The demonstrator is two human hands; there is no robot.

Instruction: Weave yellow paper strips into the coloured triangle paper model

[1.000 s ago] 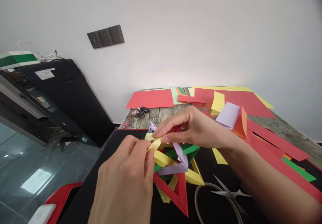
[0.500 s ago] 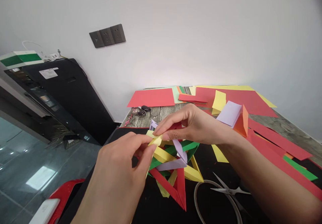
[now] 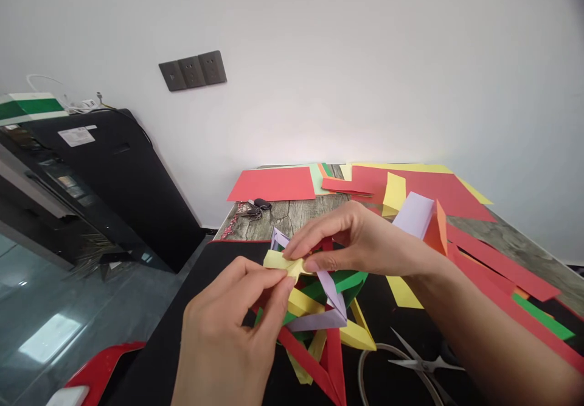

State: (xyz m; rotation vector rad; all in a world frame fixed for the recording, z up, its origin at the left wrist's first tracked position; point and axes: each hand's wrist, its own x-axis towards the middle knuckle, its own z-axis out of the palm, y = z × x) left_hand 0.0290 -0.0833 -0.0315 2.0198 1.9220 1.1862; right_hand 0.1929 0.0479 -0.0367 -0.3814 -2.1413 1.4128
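Observation:
Pinched between the fingertips of both hands is a folded yellow paper strip (image 3: 277, 260). My left hand (image 3: 230, 321) grips it from the near left, thumb against forefinger. On the far right side my right hand (image 3: 349, 241) closes thumb and fingers on the same strip. Just beneath lies an interlocked model of folded paper strips, with a purple strip (image 3: 317, 321), a green strip (image 3: 349, 281), a yellow strip (image 3: 358, 336) and a red strip (image 3: 335, 363). My hands cover part of the model, so how the held strip joins it is hidden.
Open scissors (image 3: 424, 364) and a roll of tape (image 3: 362, 381) lie on the black mat (image 3: 219, 254) near my right forearm. Red paper sheets (image 3: 274, 184) and keys (image 3: 260, 205) sit at the back. A folded purple paper (image 3: 413, 214) stands to the right.
The camera view has shifted slightly. My fingers have moved on the yellow strip, and more of its left end shows. Both hands still pinch it.

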